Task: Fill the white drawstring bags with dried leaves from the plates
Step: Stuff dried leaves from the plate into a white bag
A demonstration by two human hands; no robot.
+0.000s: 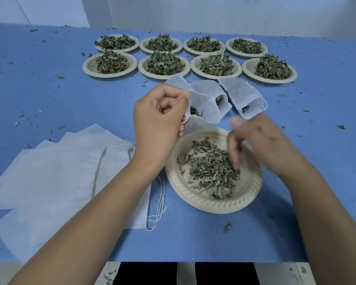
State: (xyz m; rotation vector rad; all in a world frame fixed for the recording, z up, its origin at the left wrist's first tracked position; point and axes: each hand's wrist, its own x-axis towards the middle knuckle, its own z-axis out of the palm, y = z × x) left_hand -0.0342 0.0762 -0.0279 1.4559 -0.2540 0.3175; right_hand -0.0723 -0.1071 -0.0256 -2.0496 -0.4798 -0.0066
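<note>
A cream plate (201, 202) in front of me holds a thin layer of dried leaves (212, 167). My left hand (159, 118) pinches the rim of a white drawstring bag (203, 103) and holds its mouth open just beyond the plate; leaves show inside. My right hand (255, 140) hangs over the plate's right side, blurred, with fingers pointing down into the leaves. I cannot tell whether it holds any. Another white bag (242, 95) with leaves inside lies to the right of the held bag.
Several plates heaped with dried leaves (163, 62) stand in two rows at the back. A stack of flat empty white bags (66, 171) with loose strings lies at the left. Leaf crumbs dot the blue table (49, 89); its front edge is near me.
</note>
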